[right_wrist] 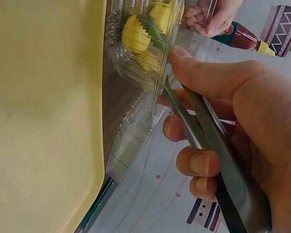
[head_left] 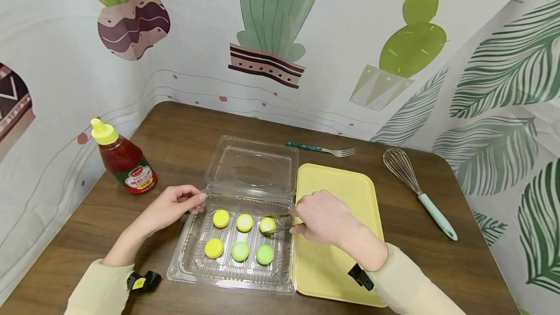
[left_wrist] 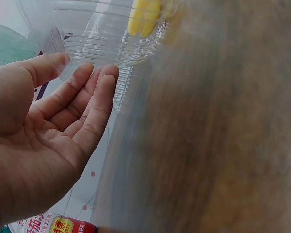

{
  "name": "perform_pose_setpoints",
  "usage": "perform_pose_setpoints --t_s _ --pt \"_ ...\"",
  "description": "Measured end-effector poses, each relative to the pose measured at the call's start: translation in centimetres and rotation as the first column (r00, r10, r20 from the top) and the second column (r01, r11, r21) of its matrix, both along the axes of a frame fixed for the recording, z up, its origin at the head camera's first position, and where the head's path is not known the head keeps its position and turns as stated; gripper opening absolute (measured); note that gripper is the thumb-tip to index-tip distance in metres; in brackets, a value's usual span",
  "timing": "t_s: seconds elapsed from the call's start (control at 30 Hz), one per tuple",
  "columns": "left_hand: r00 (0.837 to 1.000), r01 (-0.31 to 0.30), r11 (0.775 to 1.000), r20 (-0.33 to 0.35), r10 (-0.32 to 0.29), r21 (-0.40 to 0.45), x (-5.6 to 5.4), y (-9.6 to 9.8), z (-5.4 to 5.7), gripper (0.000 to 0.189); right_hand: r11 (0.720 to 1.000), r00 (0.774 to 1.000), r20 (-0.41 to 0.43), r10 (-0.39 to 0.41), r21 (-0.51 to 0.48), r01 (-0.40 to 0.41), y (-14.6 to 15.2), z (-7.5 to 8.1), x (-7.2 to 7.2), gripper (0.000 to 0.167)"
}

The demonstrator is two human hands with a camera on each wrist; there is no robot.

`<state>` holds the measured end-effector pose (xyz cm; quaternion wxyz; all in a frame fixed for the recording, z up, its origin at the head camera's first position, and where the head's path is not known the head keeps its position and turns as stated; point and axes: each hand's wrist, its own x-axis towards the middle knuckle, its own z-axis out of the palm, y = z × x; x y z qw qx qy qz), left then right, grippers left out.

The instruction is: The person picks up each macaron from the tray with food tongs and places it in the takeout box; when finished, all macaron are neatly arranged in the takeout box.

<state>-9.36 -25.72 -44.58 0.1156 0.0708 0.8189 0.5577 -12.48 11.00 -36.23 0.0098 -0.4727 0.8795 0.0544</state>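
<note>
A clear plastic box (head_left: 227, 274) lies on the table, its hinged lid (head_left: 251, 166) folded back. Inside sit yellow and green macarons (head_left: 240, 252) in two rows. With thumb and fingertips my left hand (head_left: 172, 207) pinches the box's left edge near the hinge. My right hand (head_left: 325, 218) grips metal tongs (right_wrist: 233, 179) over the box's right side. The tong arms straddle the yellow macaron (head_left: 267, 224) at the right end of the far row. In the right wrist view, a toothed green tong tip (right_wrist: 153, 33) overlaps a yellow macaron.
Right of the box is a yellow tray (head_left: 337, 276), partly beneath my right arm. Behind it lies a green-handled fork (head_left: 306, 146). A whisk (head_left: 424, 193) is at the far right. A red sauce bottle (head_left: 127, 159) stands at the left. A patterned cloth (head_left: 192, 28) hangs behind the table.
</note>
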Motion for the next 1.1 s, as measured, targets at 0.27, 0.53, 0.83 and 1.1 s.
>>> perform_pose_setpoints --t_s 0.27,0.53,0.83,1.1 --pt "1.000 0.003 1.000 0.002 -0.003 0.006 -0.06 -0.02 -0.06 0.022 1.000 1.000 0.013 -0.007 0.005 0.007 -0.02 0.04 0.03 0.026" --pt "1.000 0.009 1.000 0.000 -0.009 0.019 -0.05 -0.04 -0.05 0.021 1.000 1.000 0.007 -0.020 0.023 0.020 0.06 -0.01 0.14 0.032" --pt "1.000 0.011 1.000 0.004 -0.011 0.017 -0.03 -0.07 -0.04 0.022 1.000 1.000 -0.009 -0.014 -0.002 0.014 0.37 -0.21 0.18 0.033" --pt "1.000 0.008 1.000 0.003 -0.008 0.013 -0.04 -0.04 0.03 0.022 1.000 1.000 -0.027 -0.010 -0.014 0.009 0.75 0.03 0.22 0.039"
